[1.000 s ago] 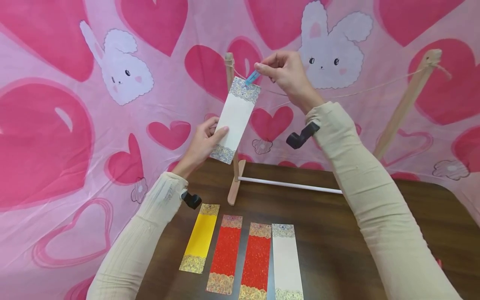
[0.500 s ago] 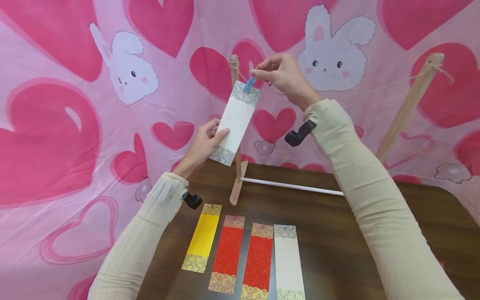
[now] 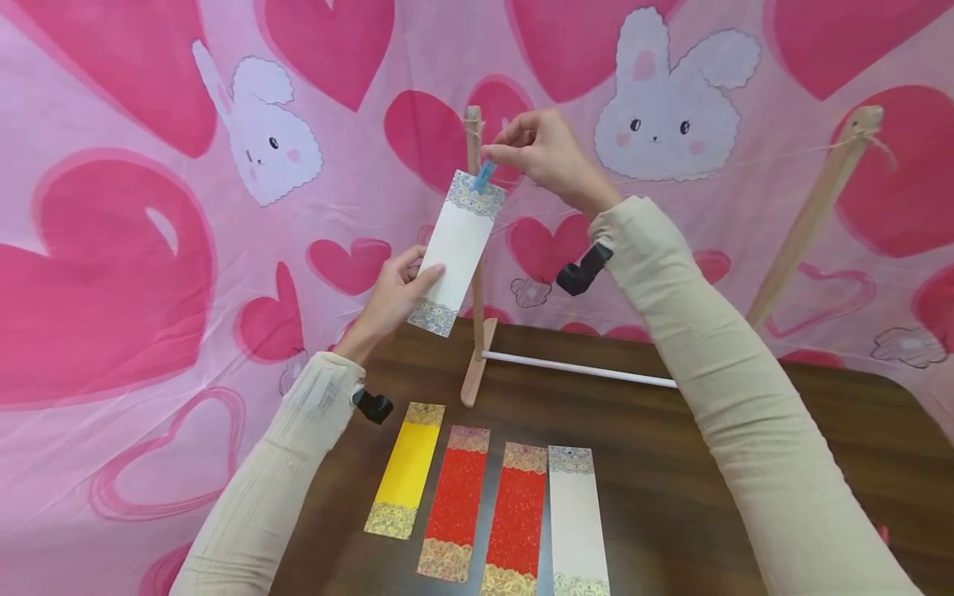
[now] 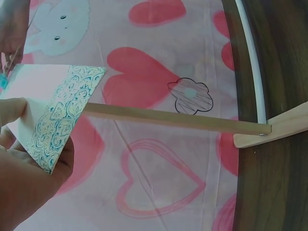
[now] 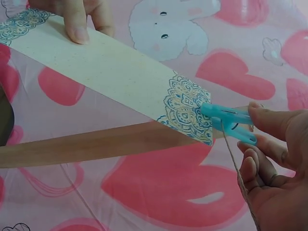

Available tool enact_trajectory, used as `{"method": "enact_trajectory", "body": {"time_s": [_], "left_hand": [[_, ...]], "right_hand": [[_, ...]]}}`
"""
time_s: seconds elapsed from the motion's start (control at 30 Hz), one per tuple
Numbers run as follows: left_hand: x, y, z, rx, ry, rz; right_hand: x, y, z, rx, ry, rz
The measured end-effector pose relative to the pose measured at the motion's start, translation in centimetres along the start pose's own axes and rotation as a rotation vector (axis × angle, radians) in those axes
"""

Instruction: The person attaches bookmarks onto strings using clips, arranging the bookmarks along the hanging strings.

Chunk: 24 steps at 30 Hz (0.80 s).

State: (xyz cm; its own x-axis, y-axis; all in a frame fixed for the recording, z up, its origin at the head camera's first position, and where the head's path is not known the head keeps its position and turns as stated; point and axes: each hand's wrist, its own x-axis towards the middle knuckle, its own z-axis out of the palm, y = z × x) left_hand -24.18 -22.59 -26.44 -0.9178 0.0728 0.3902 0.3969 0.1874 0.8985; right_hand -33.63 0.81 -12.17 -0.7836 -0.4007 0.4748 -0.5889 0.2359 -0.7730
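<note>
The card point(image 3: 460, 244) shifted left, left hand point(image 3: 395, 290) gripping, right hand point(image 3: 547, 153) pinching clothespin point(image 5: 228, 114); only head view shows red cards point(image 3: 456, 501).

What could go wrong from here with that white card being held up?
The blue clothespin bites only near the end of the held white card, so the card might slip free if the left grip loosens. The card is tilted, so it could swing if let go. If the right grip tugs, the string close by the clothespin might be dragged, perhaps jogging the wooden post.
</note>
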Motion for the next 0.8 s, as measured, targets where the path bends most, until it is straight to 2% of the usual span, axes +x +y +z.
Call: {"method": "enact_trajectory", "body": {"time_s": [0.17,0.3,0.5,0.63,0.8], "left_hand": [[0.3,0.4,0.3,-0.025,-0.004,0.006],[0.4,0.7,0.5,-0.035,-0.01,0.006],[0.3,0.6,0.6,-0.024,-0.017,-0.009],[0.2,0.4,0.7,-0.014,-0.032,-0.024],[0.2,0.2,0.7,-0.016,-0.017,-0.02]], "right_hand": [[0.2,-0.2,-0.3,0.077,0.043,0.112],[0.2,-0.2,-0.8,0.121,0.02,0.137],[-0.3,0.0,-1.0,0.0,-0.06,0.093],[-0.7,-0.1,-0.8,-0.092,-0.075,0.075],[-0.9,-0.1,-0.7,-0.097,-0.076,0.079]]}}
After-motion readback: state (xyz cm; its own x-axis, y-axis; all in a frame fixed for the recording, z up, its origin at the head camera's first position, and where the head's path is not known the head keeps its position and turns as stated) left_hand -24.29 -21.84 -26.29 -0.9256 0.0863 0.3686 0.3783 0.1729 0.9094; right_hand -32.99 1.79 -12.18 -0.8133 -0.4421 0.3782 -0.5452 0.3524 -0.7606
